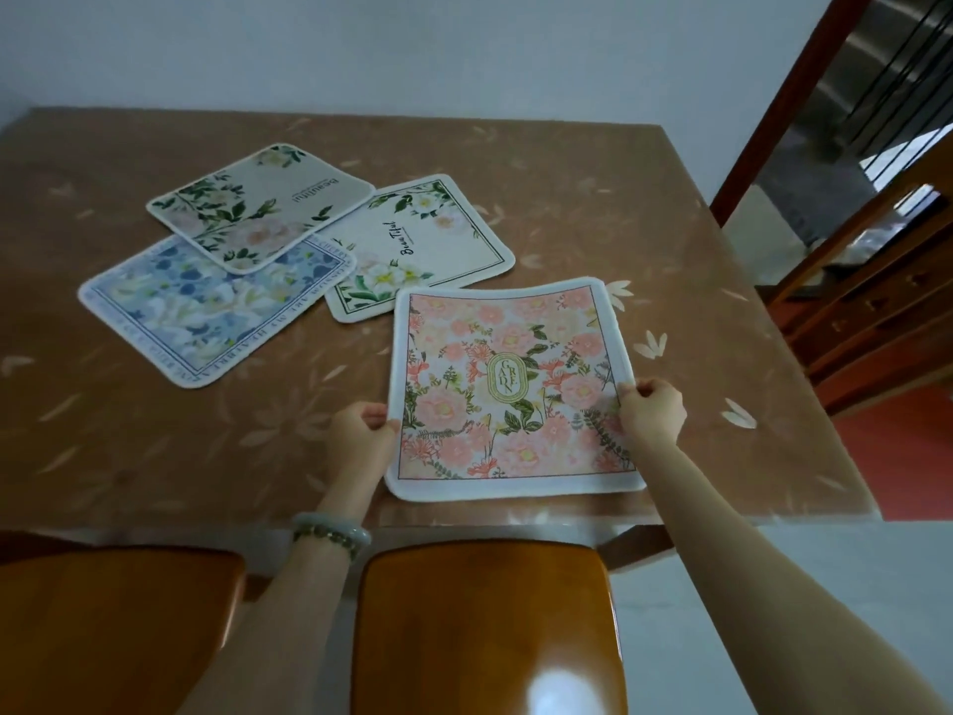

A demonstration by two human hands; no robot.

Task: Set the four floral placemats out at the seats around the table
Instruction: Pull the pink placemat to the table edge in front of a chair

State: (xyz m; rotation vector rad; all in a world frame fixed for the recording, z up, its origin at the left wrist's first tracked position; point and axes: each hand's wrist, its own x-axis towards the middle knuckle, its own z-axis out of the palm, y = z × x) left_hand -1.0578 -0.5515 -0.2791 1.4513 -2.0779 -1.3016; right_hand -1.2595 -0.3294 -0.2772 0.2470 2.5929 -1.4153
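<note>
Pink rose-print cloth placemat [510,389] sits at the near edge of the brown table [670,209] above the glossy wooden chair [490,627], my left hand [361,430] and right hand [652,412] pinching its sides, fingers curled tight, squaring it to that seat I reckon.

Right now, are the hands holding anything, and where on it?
Yes, the pink floral placemat. The left hand pinches its left edge and the right hand pinches its right edge.

Pale bangle [335,523], green beaded bracelet [330,542]
</note>
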